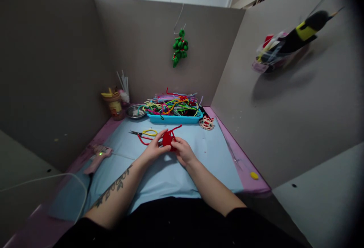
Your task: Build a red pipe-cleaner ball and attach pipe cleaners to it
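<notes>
A red pipe-cleaner piece is held over the light blue mat, a loose red end sticking up to the right. My left hand pinches it from the left, fingers closed on it. On its right side my right hand grips it too, fingers curled. Just behind the hands lie small scissors with a yellow and a red handle loop.
A blue tray heaped with coloured pipe cleaners stands at the back, a metal dish and a cup to its left. A pink glue gun lies at left. A small red-white figure sits right of the tray. Grey walls enclose the desk.
</notes>
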`<state>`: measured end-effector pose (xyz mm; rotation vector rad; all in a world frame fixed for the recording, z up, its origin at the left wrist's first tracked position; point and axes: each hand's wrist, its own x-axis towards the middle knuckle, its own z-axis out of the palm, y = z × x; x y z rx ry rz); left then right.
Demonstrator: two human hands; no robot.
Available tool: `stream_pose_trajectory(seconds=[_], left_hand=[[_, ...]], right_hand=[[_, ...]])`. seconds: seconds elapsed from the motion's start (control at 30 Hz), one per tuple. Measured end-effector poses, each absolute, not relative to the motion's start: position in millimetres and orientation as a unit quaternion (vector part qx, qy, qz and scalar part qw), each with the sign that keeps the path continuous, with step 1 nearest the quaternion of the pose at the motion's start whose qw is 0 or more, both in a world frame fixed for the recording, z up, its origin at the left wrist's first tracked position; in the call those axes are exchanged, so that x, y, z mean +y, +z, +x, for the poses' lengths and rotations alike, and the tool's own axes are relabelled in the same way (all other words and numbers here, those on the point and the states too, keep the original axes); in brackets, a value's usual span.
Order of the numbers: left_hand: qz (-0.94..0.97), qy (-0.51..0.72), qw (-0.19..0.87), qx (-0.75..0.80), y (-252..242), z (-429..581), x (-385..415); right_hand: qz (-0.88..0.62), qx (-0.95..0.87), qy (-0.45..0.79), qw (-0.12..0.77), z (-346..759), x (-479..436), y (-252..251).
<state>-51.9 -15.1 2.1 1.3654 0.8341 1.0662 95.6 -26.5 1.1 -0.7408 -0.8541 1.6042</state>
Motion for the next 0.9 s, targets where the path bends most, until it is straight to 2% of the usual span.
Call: stream_pose_trajectory(seconds=[0.3,0.5,0.9], left_hand=[[0.586,0.45,0.574,0.354,5.0,-51.2,-15.9],[0.518,0.454,0.627,0.365,4.7,-49.8,-16.4],[0.428,0.489,0.674,0.351,4.1,-43.7,-16.6]], right_hand=[[-0.319,-0.354,0.686,0.549,97.6,-25.2,-1.8],[-0.324,-0.378,0.672,0.548,96.2,-27.4,-0.9],[-0.346,-0.55,0.522,0.552,93.6,-28.3,-12.0]])
